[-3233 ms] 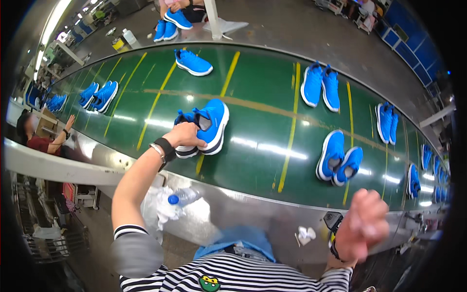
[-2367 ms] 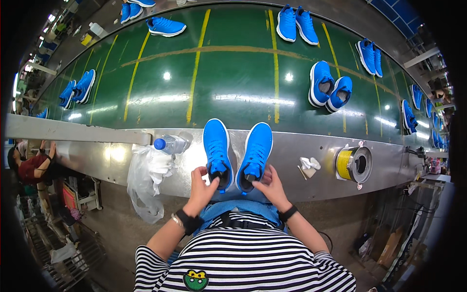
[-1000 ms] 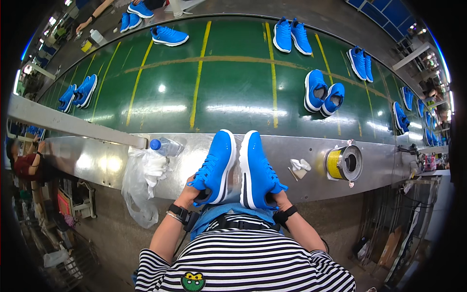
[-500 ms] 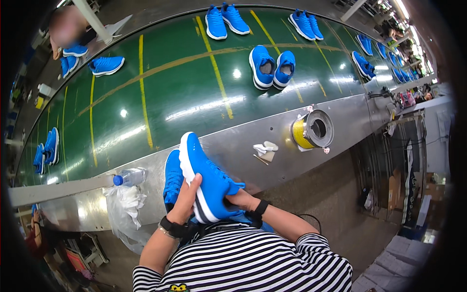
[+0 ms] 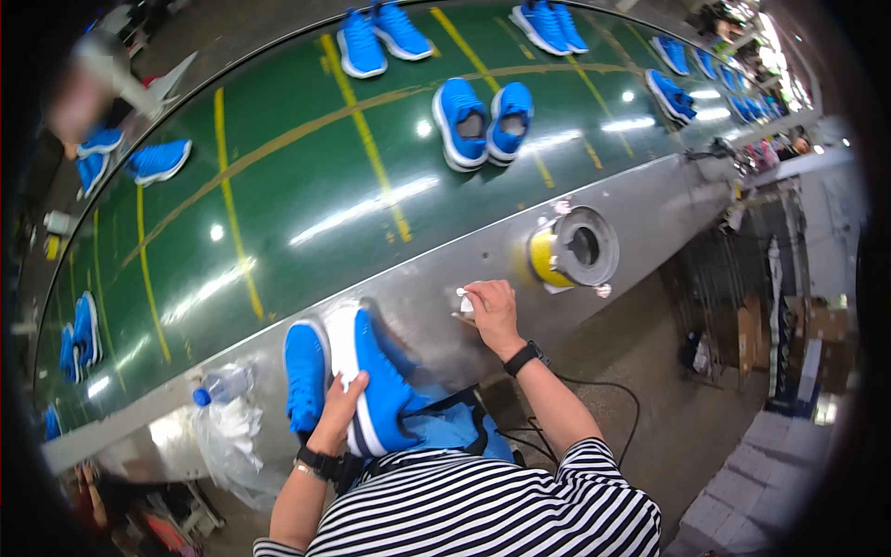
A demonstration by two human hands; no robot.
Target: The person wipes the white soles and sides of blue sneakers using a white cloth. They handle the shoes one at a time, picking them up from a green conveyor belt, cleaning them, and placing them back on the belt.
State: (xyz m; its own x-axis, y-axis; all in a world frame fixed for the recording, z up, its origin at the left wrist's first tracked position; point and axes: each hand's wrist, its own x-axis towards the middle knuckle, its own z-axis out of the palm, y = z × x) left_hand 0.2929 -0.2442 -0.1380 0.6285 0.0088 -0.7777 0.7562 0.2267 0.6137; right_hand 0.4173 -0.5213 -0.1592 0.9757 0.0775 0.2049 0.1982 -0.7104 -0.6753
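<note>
My left hand (image 5: 340,410) grips a blue shoe with a white sole (image 5: 380,381), tilted on its side at the near metal ledge (image 5: 445,278). A second blue shoe (image 5: 304,371) lies just left of it, against my wrist. My right hand (image 5: 490,311) rests on a small white cloth (image 5: 466,302) on the ledge, to the right of the shoes. Both wrists wear dark bands.
A green conveyor belt (image 5: 306,176) with yellow lines carries several pairs of blue shoes (image 5: 483,119). A round yellow and grey fixture (image 5: 577,249) sits in the ledge right of my right hand. A plastic bottle (image 5: 221,382) and clear bag (image 5: 227,436) hang at the left. Stacked boxes (image 5: 766,483) stand lower right.
My right hand has let go of the shoes and reached right onto the white cloth. My left hand keeps the shoe, and my view has swung further left.
</note>
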